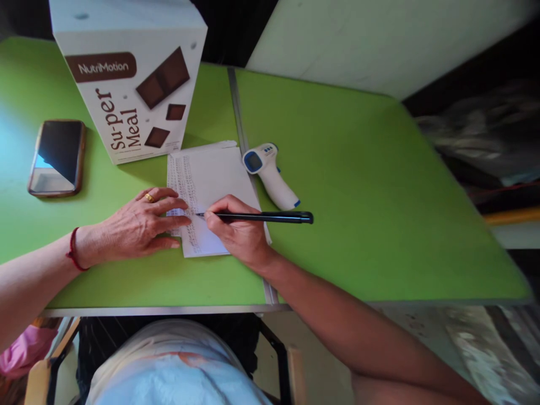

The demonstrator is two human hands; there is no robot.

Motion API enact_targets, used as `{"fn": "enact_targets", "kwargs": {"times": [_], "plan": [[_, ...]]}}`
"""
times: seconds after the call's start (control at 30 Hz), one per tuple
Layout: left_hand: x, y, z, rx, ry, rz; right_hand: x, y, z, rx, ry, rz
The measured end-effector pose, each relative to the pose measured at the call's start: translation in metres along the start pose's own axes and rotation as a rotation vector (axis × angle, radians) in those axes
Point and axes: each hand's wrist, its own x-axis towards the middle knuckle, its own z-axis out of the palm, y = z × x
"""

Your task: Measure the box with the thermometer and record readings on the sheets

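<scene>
A sheet of white paper (219, 174) lies on the green table, its left part covered with rows of small dark writing. My right hand (240, 230) grips a black pen (278, 217) between thumb and fingers, its tip touching the paper near the written rows. Resting on the left edge of the paper is my left hand (147, 222), its fingers spread and lying flat. It wears a gold ring and a red wrist string, and it holds nothing. The hand hides some of the writing. More paper shows beneath the top sheet.
A white infrared thermometer (272, 177) lies just right of the paper. Behind the paper stands a tall white and brown box (126, 112). A phone (57, 157) lies at the left. The folding table (379, 225) has a metal seam (236, 107) across it.
</scene>
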Motion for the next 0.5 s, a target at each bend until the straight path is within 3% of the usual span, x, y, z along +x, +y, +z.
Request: {"fn": "enact_targets", "kwargs": {"times": [0.5], "plan": [[-0.0009,0.0000,-0.0003,-0.031,-0.013,-0.039,0.0008,0.0023,-0.0007,-0.010,0.016,0.015]]}}
